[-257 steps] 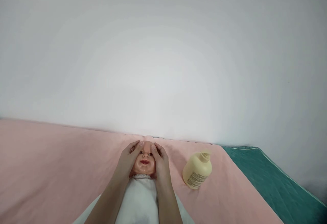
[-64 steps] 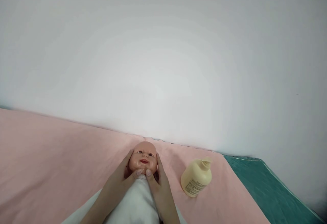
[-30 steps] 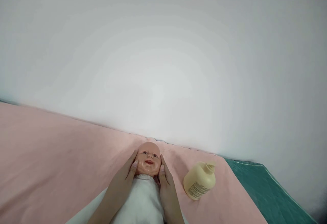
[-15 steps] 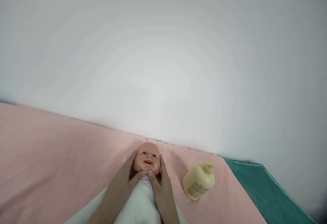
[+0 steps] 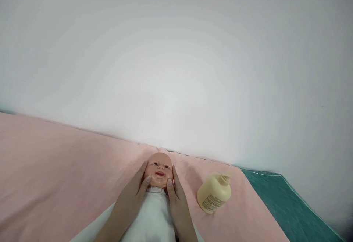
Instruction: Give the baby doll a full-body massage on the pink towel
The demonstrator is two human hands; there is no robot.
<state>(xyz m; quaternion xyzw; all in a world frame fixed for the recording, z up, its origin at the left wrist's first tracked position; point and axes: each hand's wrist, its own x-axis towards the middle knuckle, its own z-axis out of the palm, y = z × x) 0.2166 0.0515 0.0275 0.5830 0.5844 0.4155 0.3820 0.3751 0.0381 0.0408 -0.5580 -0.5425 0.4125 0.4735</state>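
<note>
A baby doll in white clothing (image 5: 151,216) lies face up, its bald head (image 5: 160,161) toward the wall. Around the left side of the head is my left hand (image 5: 134,192), thumb on the cheek beside the mouth and fingers along the temple. My right hand (image 5: 176,196) cups the other side, its thumb on the lower cheek near the jaw. Both hands hold the head between them. The doll's red mouth and its eyes show between my thumbs; parts of its sides are hidden by my palms.
A pale yellow bottle (image 5: 214,193) with printed text stands right of my right hand on the pink cloth (image 5: 68,168). Green material (image 5: 289,205) shows at the right edge. A white wall (image 5: 171,69) rises behind.
My thumbs have moved apart, from together at the doll's chin out and up onto its cheeks. The collar under the chin is now more visible.
</note>
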